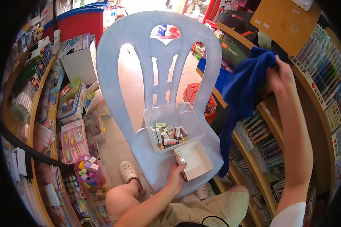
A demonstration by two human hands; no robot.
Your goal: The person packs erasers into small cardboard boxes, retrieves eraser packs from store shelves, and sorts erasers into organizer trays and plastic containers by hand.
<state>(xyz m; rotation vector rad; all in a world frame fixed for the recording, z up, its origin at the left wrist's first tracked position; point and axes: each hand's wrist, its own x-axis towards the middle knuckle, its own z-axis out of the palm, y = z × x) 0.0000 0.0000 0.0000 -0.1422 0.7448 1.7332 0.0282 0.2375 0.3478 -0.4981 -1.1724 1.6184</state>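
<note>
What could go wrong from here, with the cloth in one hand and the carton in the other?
1. The blue cloth hangs loosely from the right hand; a swing might brush goods off the shelves beside it.
2. The left hand holds the white carton by one side, so it may tip.
3. The clear bin is open; a bump could spill its small boxes.

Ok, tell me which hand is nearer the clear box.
Left. The left hand holds the carton just this side of the clear box; the right hand is farther off to the right, holding the blue cloth.
</note>
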